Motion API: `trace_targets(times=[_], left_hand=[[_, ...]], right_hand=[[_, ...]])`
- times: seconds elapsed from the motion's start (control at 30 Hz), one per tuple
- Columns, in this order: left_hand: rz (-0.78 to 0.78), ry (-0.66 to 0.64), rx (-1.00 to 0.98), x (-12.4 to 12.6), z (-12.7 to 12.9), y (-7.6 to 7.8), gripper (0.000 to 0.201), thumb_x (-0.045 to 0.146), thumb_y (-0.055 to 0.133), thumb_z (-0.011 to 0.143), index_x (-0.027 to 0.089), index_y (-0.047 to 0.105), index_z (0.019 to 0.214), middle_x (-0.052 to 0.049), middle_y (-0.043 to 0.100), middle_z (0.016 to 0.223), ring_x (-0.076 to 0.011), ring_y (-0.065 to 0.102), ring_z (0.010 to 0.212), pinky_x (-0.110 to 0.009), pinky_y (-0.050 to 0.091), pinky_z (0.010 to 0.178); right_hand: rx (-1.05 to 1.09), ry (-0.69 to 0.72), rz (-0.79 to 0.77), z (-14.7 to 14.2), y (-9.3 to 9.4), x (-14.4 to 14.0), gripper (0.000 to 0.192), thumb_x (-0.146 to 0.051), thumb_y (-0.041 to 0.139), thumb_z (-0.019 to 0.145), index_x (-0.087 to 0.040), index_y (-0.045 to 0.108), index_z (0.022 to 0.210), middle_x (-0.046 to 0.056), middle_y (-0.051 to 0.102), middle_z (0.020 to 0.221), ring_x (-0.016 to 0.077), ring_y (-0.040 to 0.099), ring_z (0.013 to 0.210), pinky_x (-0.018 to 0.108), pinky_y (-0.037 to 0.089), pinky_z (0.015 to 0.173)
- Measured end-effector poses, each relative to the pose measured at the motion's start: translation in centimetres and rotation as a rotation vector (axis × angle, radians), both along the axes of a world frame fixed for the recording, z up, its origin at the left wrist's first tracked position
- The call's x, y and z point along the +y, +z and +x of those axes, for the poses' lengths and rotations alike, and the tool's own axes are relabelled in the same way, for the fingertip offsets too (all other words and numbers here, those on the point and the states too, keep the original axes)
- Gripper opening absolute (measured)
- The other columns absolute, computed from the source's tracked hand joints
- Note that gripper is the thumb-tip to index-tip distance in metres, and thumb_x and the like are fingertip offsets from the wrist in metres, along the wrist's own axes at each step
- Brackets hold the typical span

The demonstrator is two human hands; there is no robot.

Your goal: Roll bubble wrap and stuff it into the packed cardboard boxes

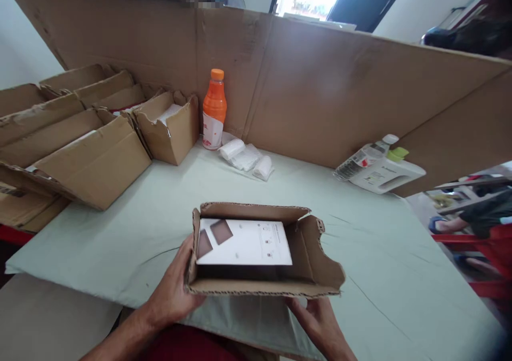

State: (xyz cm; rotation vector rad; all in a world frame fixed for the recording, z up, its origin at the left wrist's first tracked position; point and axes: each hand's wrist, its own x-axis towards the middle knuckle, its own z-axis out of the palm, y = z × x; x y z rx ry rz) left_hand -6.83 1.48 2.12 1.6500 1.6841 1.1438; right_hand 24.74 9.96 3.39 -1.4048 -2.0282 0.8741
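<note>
An open-topped cardboard box (264, 287) is held over the near part of the table. Inside it lies a white printed card or flat packet (248, 243) with two brown squares at its left end; which of the two I cannot tell. My left hand (176, 281) grips the box's left end, its fingertips partly hidden by the cardboard. Under the near right side, my right hand (314, 321) supports the box, fingers mostly out of sight beneath it. The box's right wall has a curved cut-out.
Several open cardboard boxes (96, 158) crowd the left side. An orange bottle (215, 107) stands by the cardboard partition (320, 89), beside bubble-wrap pieces (246, 157). A clear plastic bottle (362, 161) leans against a white jug (386, 175). A person's leg (452, 226) shows at far right.
</note>
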Motion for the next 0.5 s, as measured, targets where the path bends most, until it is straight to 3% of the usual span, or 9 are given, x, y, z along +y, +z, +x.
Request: trace_targets(times=[0.1, 0.27, 0.37, 0.5], left_hand=[[0.033, 0.024, -0.105, 3.4, -1.9, -0.1, 0.083, 0.03, 0.07, 0.077, 0.026, 0.033, 0.152, -0.011, 0.053, 0.147, -0.0354, 0.056, 0.13, -0.051, 0.049, 0.11], [0.048, 0.019, -0.203, 8.7, -4.0, 1.2, 0.075, 0.036, 0.073, 0.074, 0.018, 0.045, 0.142, -0.012, 0.065, 0.13, -0.0345, 0.061, 0.122, -0.047, 0.054, 0.101], [0.049, 0.073, -0.184, 10.1, -4.8, 1.2, 0.08, 0.038, 0.074, 0.074, 0.017, 0.043, 0.144, -0.014, 0.063, 0.135, -0.0359, 0.058, 0.127, -0.047, 0.052, 0.104], [0.016, 0.074, -0.19, 10.1, -5.6, -0.6, 0.083, 0.04, 0.071, 0.078, 0.018, 0.036, 0.151, -0.017, 0.056, 0.144, -0.0375, 0.052, 0.134, -0.051, 0.047, 0.11]], right_hand=[[0.042, 0.028, -0.037, -2.4, 0.4, 1.7, 0.042, -0.056, 0.06, 0.087, -0.018, 0.074, 0.096, 0.011, 0.076, 0.094, 0.0299, 0.07, 0.083, 0.039, 0.059, 0.075], [0.105, -0.089, 0.04, -5.5, 0.1, 5.6, 0.042, -0.058, 0.064, 0.08, -0.018, 0.069, 0.091, 0.012, 0.074, 0.092, 0.028, 0.069, 0.085, 0.036, 0.057, 0.07], [0.12, -0.092, -0.015, -6.4, -0.6, 6.9, 0.04, -0.057, 0.062, 0.08, -0.018, 0.068, 0.089, 0.011, 0.073, 0.088, 0.0263, 0.069, 0.08, 0.033, 0.056, 0.062], [0.154, -0.021, -0.044, -5.7, -1.7, 7.8, 0.032, -0.051, 0.06, 0.083, -0.02, 0.068, 0.087, 0.009, 0.073, 0.081, 0.0254, 0.07, 0.075, 0.035, 0.059, 0.068]])
